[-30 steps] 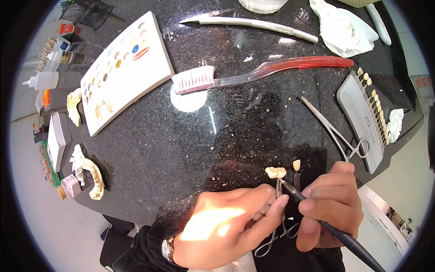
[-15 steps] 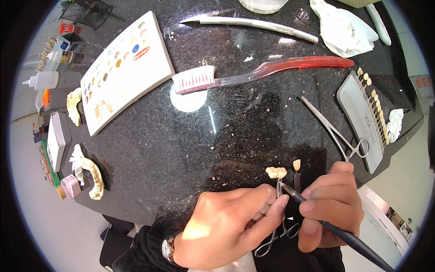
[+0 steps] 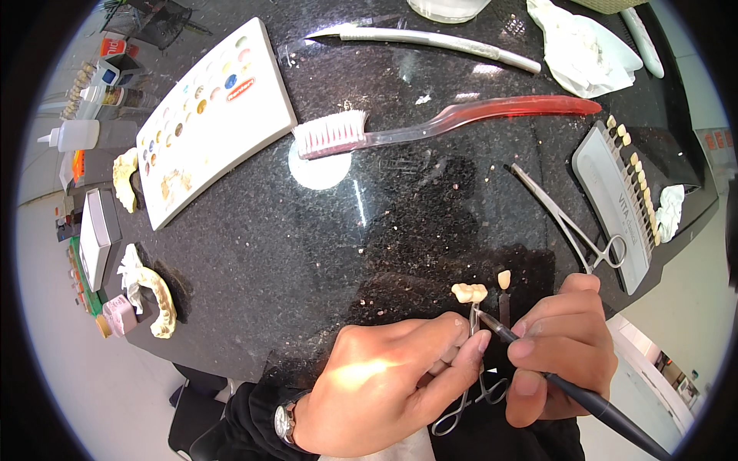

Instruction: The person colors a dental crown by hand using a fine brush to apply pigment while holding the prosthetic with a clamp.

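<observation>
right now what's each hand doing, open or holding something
Left hand: closed, holding the metal forceps, with a tooth-shaped piece at their tip.
Right hand: closed, holding the dark-handled brush.

We see a black speckled stone worktop (image 3: pixel 307 253) carrying a white palette (image 3: pixel 217 127), a red-handled toothbrush (image 3: pixel 453 117), a slim metal-handled knife (image 3: pixel 442 44), a steel hemostat (image 3: pixel 547 201) beside a tooth shade guide (image 3: pixel 611 207), a horseshoe-shaped dental cast (image 3: pixel 164 307) and crumpled white tissue (image 3: pixel 580 58).

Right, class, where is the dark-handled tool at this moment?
In the head view, at lower right, the dark-handled tool is in the right hand, its tip close to the forceps held by the left hand.
</observation>
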A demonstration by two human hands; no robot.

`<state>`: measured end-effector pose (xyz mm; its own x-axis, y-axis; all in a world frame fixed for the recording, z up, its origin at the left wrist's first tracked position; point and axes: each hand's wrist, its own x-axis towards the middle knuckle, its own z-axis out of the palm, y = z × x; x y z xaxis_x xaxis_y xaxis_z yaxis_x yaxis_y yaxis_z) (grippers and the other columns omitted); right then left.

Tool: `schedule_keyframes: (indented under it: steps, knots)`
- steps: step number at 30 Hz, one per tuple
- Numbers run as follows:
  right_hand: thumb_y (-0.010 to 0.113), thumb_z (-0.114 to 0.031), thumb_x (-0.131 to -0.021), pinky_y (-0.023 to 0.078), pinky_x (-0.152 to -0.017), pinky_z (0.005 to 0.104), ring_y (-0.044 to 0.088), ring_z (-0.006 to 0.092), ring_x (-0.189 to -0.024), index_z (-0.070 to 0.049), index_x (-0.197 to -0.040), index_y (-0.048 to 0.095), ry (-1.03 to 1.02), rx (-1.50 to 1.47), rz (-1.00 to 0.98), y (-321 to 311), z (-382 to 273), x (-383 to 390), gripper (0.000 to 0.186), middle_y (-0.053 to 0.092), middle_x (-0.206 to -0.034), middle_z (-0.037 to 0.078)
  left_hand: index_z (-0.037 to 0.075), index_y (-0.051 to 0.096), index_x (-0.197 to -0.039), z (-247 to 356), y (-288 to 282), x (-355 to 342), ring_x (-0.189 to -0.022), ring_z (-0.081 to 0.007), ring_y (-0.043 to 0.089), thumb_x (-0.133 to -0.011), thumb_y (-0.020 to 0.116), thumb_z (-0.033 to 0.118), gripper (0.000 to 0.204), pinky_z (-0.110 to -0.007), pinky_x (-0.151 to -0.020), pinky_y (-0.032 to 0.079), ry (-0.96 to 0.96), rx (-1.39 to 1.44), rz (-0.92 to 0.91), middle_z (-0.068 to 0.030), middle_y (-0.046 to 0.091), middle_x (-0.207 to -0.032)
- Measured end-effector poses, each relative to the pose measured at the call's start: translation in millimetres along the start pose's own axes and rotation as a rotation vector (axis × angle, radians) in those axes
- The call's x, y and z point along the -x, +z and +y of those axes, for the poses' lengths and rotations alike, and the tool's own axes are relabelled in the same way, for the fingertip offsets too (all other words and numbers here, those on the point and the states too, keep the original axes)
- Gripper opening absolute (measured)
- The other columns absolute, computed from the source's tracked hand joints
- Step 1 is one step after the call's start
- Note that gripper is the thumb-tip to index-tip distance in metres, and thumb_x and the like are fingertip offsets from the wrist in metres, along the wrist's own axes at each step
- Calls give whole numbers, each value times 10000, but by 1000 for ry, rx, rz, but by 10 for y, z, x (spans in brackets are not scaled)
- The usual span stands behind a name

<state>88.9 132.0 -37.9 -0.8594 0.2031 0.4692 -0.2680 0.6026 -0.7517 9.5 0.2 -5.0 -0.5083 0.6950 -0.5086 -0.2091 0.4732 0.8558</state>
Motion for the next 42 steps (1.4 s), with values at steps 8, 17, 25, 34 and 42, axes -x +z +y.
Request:
schedule_keyframes:
  steps: [8,17,25,34,42]
  knots:
    - [558,-178,-702,252,-510,290,481,147,-529,-48,-756,542,9,29,31,43,-3,-12,141,502,-639,33,-42,551,-708,-23,-4,7,-565,-98,613,-777,544,11,87,-168,-455,461,-2,1,1,-55,583,-606]
    - [546,-164,-698,247,-503,279,473,145,-520,-45,-730,539,-27,-17,60,40,33,11,124,490,-626,33,-49,552,-727,20,-4,2,-557,-91,601,-789,537,13,90,-171,-463,459,-50,29,-6,-65,586,-627]
    - [542,-168,-695,243,-500,279,462,140,-510,-41,-734,534,28,24,29,13,-3,-10,133,487,-623,30,-50,550,-726,22,-13,4,-566,-81,594,-800,527,11,98,-170,-468,456,-34,32,-30,-68,584,-626]
    - [550,-180,-700,241,-497,281,466,142,-515,-37,-750,540,-28,-9,70,46,35,5,151,489,-626,32,-50,546,-734,3,-5,5,-572,-84,596,-800,531,17,95,-169,-473,456,-70,72,-26,-69,586,-639]
    - [559,-176,-701,252,-500,285,476,147,-519,-38,-751,552,0,39,38,35,-2,-16,147,497,-633,36,-43,548,-737,32,-13,3,-573,-88,600,-794,534,17,85,-175,-475,461,-52,22,-40,-67,586,-634]
